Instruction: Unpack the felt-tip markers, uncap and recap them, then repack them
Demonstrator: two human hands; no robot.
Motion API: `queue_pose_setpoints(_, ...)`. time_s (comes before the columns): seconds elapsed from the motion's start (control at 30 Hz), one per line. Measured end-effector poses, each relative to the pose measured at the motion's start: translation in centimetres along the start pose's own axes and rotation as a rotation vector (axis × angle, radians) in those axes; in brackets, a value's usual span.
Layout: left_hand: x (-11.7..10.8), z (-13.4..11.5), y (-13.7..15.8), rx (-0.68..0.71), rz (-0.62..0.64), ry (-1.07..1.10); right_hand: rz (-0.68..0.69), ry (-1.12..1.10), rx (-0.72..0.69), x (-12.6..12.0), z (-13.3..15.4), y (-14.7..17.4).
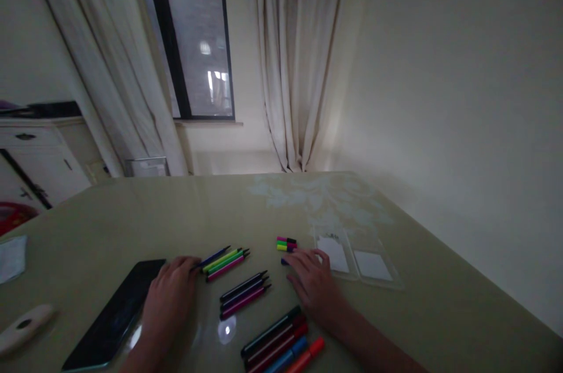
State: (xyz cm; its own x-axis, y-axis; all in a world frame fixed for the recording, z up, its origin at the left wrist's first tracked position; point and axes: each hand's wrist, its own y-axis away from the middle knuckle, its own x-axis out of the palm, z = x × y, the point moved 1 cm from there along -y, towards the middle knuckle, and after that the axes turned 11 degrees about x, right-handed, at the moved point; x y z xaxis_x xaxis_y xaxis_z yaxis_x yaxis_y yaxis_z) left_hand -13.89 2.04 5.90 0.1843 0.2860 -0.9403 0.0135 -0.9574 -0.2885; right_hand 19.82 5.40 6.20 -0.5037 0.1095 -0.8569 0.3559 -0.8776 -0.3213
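My left hand (173,291) is closed at the rear end of an uncapped dark blue marker (216,256), which lies tip away to the right. Alongside it are uncapped yellow, green and pink markers (226,264). At the right, my right hand (314,285) has its fingers bent around a small dark blue marker cap (285,261); its far end is hidden under the fingers. Just beyond those fingertips, several loose caps (286,243) in pink, green and yellow lie side by side.
Nearer me lie uncapped dark and purple markers (245,295) and a row of capped markers (281,343). An opened clear plastic case (376,264) with white cards sits right. A black tablet (114,314) and a pale oval object (26,329) are left.
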Motion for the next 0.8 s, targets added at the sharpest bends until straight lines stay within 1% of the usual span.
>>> queue_pose_setpoints(0.1, -0.6, -0.2, -0.2, -0.022, -0.072, 0.048, -0.074, 0.009, 0.026, 0.1, -0.3, 0.1)
queue_pose_setpoints(0.17, -0.8, -0.9, -0.4, -0.024, -0.142, 0.167, -0.099, 0.006, 0.039, 0.2, -0.3, 0.1)
queue_pose_setpoints(0.2, -0.7, -1.5, -0.4, -0.017, -0.155, 0.258, -0.103, -0.008, 0.044, 0.2, -0.4, 0.1)
queue_pose_setpoints(0.3, 0.0, -3.9, -0.4, 0.052, -0.114, 0.531, -0.106, -0.103, 0.048, -0.1, -0.5, 0.2)
queue_pose_setpoints(0.37, 0.6, -5.6, -0.1, 0.147, -0.099, 0.623, -0.125, -0.175, 0.027, -0.4, -0.5, 0.4)
queue_pose_setpoints(0.47, 1.6, -7.0, 0.4, 0.215, -0.096, 0.657, -0.160, -0.230, -0.005, -0.8, -0.6, 0.6)
queue_pose_setpoints(0.57, 1.9, -7.3, 0.7, 0.209, -0.094, 0.660, -0.166, -0.238, -0.016, -0.9, -0.5, 0.7)
queue_pose_setpoints(0.7, 1.5, -7.7, 0.6, 0.217, -0.066, 0.649, -0.143, -0.279, -0.059, -1.1, -0.1, 0.8)
queue_pose_setpoints(0.8, 1.0, -8.5, 0.6, 0.269, -0.035, 0.683, -0.113, -0.328, -0.105, -1.3, 0.2, 0.8)
